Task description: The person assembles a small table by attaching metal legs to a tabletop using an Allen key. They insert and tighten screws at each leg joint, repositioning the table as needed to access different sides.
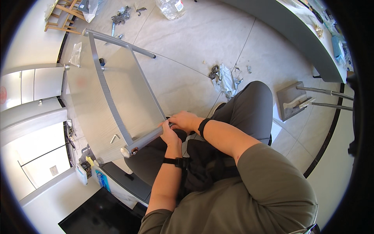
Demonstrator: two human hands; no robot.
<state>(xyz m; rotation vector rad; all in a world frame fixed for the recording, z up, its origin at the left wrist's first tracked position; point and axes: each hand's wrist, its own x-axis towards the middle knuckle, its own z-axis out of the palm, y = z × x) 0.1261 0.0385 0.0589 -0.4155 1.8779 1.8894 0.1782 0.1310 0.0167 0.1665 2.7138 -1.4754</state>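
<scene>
A light wood-look table (91, 103) with grey metal legs is tipped over on the floor in front of me. My left hand (170, 135) wraps round the free end of the nearer grey table leg (146, 139). Close beside it, my right hand (184, 120) bends its fingers over the same leg end, touching the left fingers. Whatever lies under the right fingertips is hidden. A small L-shaped rod (114, 138) lies on the tabletop panel by the leg's white foot. The other grey leg (120, 43) sticks out at the far end.
Crumpled silvery wrapping (226, 80) lies on the tiles beyond my knee, with more scraps (120, 15) farther off. A large clear bottle (171, 8) stands at the back. To the right is a tipped stool-like piece (292, 100) with metal legs. A dark screen (100, 213) is at lower left.
</scene>
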